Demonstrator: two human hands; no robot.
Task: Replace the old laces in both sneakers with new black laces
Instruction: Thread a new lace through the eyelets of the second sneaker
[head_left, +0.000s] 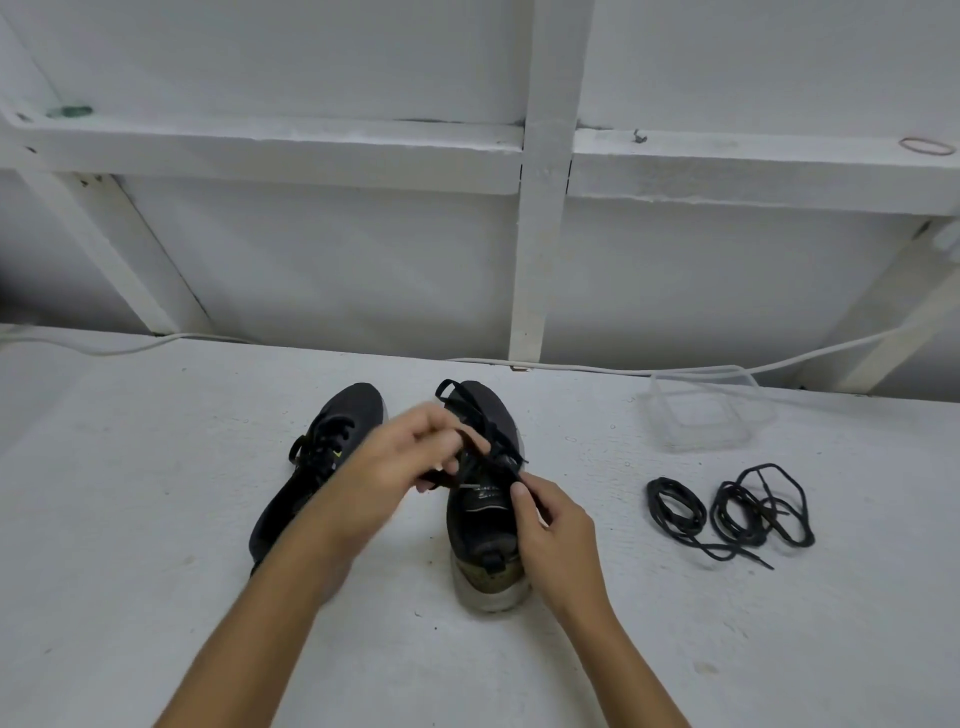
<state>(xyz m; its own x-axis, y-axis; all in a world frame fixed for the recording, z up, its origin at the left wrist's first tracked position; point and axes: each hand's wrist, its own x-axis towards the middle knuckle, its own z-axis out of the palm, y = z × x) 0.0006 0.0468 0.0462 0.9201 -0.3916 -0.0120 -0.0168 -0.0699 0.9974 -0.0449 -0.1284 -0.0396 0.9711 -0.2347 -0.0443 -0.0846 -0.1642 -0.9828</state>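
Note:
Two dark sneakers stand on the white table, heels toward me. The left sneaker (317, 467) still has its lace tied. Over the right sneaker (485, 514) both hands work its old black lace (493, 439). My left hand (410, 457) pinches a loop of that lace above the tongue. My right hand (550, 525) grips another strand of it beside the shoe's right edge. Two coiled new black laces (727, 512) lie on the table to the right, apart from the shoes.
A clear plastic container (701, 415) sits at the back right near the wall. A white cable (597, 369) runs along the table's rear edge. White wall framing rises behind, with a rubber band (927, 145) on its ledge.

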